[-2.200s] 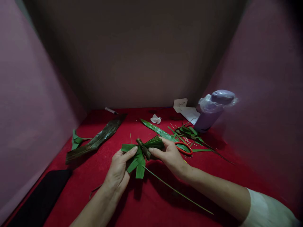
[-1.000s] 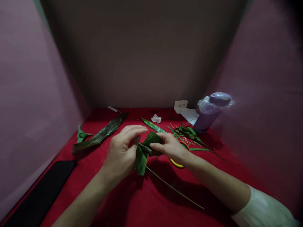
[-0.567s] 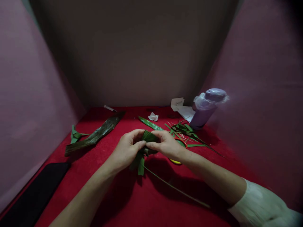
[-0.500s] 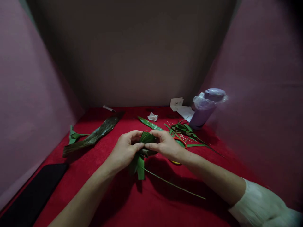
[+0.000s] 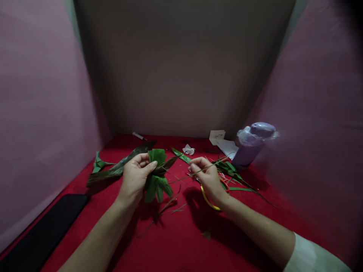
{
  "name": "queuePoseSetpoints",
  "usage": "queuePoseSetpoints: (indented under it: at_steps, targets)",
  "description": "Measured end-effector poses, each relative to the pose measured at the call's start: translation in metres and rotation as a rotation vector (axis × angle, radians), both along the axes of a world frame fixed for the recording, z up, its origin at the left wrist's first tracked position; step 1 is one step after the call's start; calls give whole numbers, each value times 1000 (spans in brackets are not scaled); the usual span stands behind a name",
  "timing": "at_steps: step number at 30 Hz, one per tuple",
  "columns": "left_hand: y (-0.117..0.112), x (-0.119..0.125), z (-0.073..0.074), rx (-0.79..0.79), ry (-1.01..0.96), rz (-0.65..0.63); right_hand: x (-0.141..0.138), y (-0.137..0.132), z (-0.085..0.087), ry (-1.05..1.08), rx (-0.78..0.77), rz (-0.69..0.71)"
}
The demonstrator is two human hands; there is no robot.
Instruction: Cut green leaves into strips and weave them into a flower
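Observation:
My left hand is closed on a folded green leaf bundle, thumb across its middle. Cut leaf ends fan out above and below the thumb, and a darker, pointed leaf sticks out to the right. A thin leaf strand runs from near the bundle to my right hand, which pinches it between thumb and fingers. Under the right wrist lie scissors with yellow and red handles, partly covered by that hand. Loose thin leaf shreds lie on the red cloth below the bundle.
A long dark leaf and a folded green leaf piece lie left, near a black flat case. Behind are a pen, crumpled tissue and white card. Right stand a purple bottle and leaf scraps.
My hands have moved apart: the left carries the leaf bundle leftward, while the right has let go of it and now pinches a thin strand. Shreds now show on the cloth; the view has tilted up.

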State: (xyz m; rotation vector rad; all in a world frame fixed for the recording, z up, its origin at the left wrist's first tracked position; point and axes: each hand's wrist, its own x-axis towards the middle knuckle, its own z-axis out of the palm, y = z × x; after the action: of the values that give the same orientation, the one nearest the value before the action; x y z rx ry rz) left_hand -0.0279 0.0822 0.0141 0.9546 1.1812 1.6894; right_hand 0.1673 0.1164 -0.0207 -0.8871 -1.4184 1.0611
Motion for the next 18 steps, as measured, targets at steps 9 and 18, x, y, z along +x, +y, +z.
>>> queuePoseSetpoints:
  at_steps: [9,18]
  targets:
    - [0,7,-6,49,-6,52,-17,-34,7,224,-93,192]
    - [1,11,-11,39,21,-11,-13,-32,14,423,-300,225]
